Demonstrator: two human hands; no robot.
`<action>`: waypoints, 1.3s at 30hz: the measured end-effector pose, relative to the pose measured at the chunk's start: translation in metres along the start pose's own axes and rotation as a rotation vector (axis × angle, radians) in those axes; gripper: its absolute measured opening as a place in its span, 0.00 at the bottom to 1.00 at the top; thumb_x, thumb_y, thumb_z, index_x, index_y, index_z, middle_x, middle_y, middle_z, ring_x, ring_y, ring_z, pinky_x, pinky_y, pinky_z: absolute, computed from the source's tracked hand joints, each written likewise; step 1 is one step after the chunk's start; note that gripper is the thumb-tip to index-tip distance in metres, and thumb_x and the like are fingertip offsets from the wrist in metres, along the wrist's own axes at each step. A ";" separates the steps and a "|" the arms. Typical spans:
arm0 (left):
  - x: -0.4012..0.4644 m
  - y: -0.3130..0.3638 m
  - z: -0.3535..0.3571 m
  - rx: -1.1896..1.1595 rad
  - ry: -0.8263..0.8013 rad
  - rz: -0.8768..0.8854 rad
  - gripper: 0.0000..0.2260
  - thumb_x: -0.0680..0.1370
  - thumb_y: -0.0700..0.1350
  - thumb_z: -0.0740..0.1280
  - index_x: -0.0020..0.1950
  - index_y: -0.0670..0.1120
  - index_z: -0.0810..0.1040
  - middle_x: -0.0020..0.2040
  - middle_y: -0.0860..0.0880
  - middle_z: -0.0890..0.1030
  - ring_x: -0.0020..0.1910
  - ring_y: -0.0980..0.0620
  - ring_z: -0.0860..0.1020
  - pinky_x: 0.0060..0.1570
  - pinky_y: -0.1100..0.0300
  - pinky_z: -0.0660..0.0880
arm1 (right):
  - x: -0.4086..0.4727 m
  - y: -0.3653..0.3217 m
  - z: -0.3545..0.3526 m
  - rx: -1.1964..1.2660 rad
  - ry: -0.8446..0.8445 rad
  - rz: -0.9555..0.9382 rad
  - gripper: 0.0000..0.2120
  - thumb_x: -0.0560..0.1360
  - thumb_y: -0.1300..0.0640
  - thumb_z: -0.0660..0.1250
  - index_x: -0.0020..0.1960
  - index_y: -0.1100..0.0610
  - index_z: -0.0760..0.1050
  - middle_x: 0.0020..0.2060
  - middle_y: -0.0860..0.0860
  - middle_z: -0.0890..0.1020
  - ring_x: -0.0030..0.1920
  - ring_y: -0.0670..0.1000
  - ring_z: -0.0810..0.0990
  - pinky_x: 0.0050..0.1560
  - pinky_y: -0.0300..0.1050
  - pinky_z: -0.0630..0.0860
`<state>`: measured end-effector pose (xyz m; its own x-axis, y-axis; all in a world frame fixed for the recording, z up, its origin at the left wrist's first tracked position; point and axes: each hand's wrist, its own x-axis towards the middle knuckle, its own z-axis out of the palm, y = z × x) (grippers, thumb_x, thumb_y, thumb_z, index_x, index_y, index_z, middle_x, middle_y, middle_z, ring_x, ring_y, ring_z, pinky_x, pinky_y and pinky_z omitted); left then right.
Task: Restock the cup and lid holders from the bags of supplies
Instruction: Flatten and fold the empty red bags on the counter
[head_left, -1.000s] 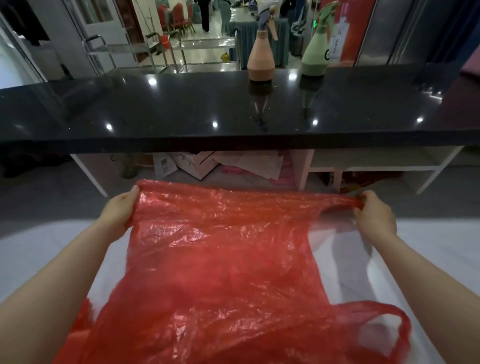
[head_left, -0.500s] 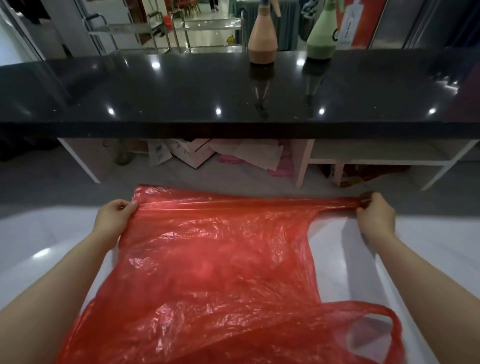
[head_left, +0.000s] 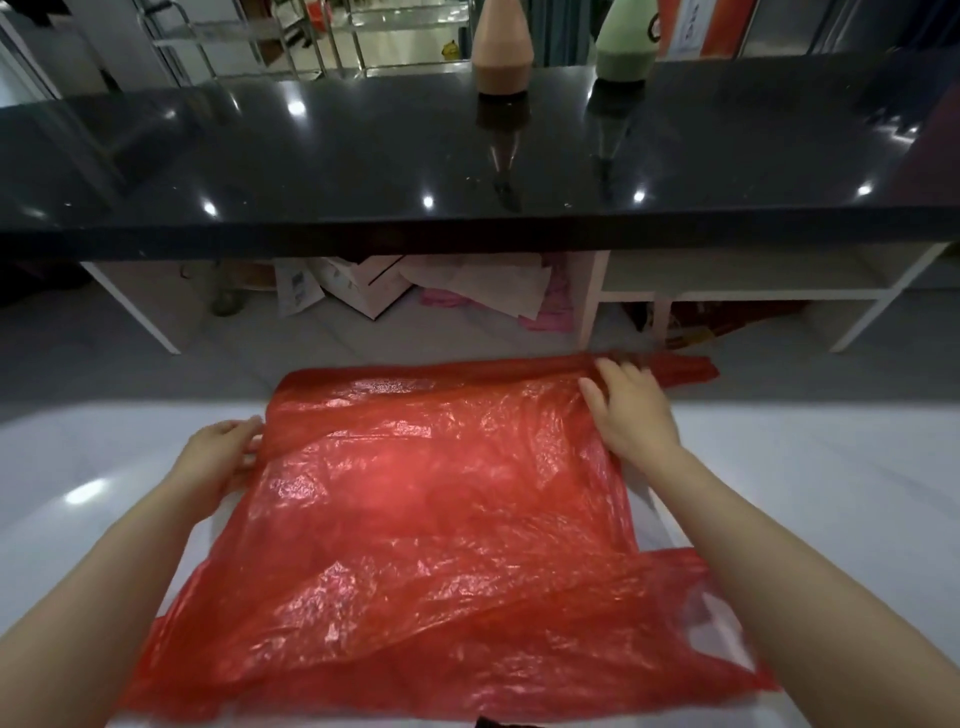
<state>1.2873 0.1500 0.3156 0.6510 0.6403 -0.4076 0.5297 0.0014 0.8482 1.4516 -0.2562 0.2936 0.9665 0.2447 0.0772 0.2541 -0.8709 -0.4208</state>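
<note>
An empty red plastic bag lies spread flat on a white surface in front of me. My left hand touches the bag's left edge with relaxed fingers. My right hand rests palm down on the bag's far right corner, fingers straight. One bag handle loop lies at the near right. No cups, lids or holders are visible.
A black glossy counter runs across ahead, with a pink spray bottle and a green spray bottle on it. Under it lie cardboard and papers and a white shelf frame. A metal trolley stands behind.
The bag came down from being held stretched to lying flat. My right hand let go of the far right corner and moved left onto the bag. My left hand slid down the left edge.
</note>
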 end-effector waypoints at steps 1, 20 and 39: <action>-0.004 -0.002 -0.002 0.041 -0.027 -0.023 0.12 0.81 0.48 0.61 0.51 0.39 0.76 0.29 0.49 0.75 0.19 0.56 0.70 0.17 0.70 0.63 | 0.001 0.000 0.005 -0.064 -0.087 0.065 0.26 0.79 0.39 0.52 0.72 0.52 0.64 0.71 0.60 0.67 0.69 0.65 0.63 0.69 0.61 0.59; -0.031 -0.027 0.008 0.036 0.010 0.037 0.02 0.76 0.38 0.69 0.43 0.41 0.79 0.33 0.43 0.79 0.23 0.54 0.74 0.21 0.67 0.69 | -0.016 -0.070 0.045 -0.134 -0.308 -0.007 0.37 0.71 0.26 0.48 0.76 0.40 0.49 0.78 0.52 0.48 0.76 0.65 0.43 0.69 0.71 0.39; -0.054 -0.026 0.015 0.236 0.133 0.150 0.08 0.75 0.45 0.70 0.51 0.45 0.76 0.43 0.49 0.78 0.38 0.51 0.76 0.38 0.60 0.74 | -0.001 -0.169 0.071 -0.063 -0.248 -0.507 0.24 0.82 0.50 0.51 0.77 0.49 0.53 0.78 0.51 0.52 0.77 0.55 0.49 0.75 0.55 0.47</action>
<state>1.2463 0.1041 0.3102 0.6626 0.7151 -0.2227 0.5550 -0.2691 0.7871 1.4049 -0.0794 0.3005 0.6879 0.7249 0.0377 0.6930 -0.6403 -0.3314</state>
